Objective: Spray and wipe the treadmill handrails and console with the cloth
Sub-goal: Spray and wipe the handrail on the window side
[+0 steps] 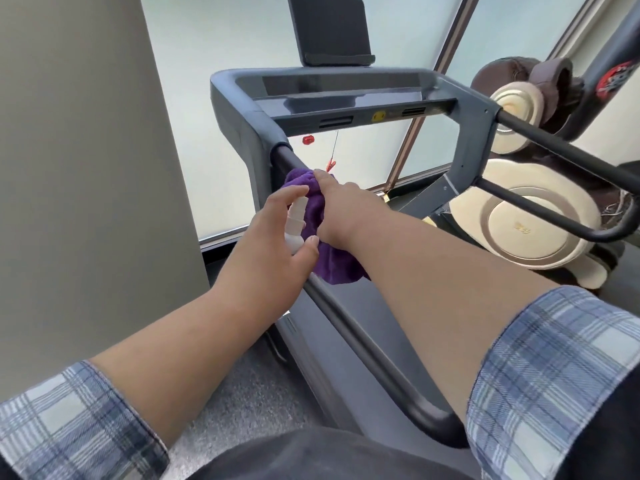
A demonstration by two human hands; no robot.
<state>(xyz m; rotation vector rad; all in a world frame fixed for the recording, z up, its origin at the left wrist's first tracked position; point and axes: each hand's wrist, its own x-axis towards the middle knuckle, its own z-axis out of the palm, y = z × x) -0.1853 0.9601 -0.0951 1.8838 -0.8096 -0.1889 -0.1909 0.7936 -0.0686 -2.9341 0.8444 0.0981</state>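
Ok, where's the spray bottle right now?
The white spray bottle is held in the left hand, left of centre in the head view, beside the purple cloth the right hand grips on the left handrail.

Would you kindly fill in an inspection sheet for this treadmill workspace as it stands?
Surface: left handrail with cloth around its upper part; console has no hand on it.
Job's things: cloth purple, bunched; spray bottle white, small.
Clutter: nothing seen.
Hands: left hand holds spray bottle; right hand grips cloth on handrail.
Cables: red safety cord hangs under console.
Surroundings: grey pillar, frosted windows, massage chair.
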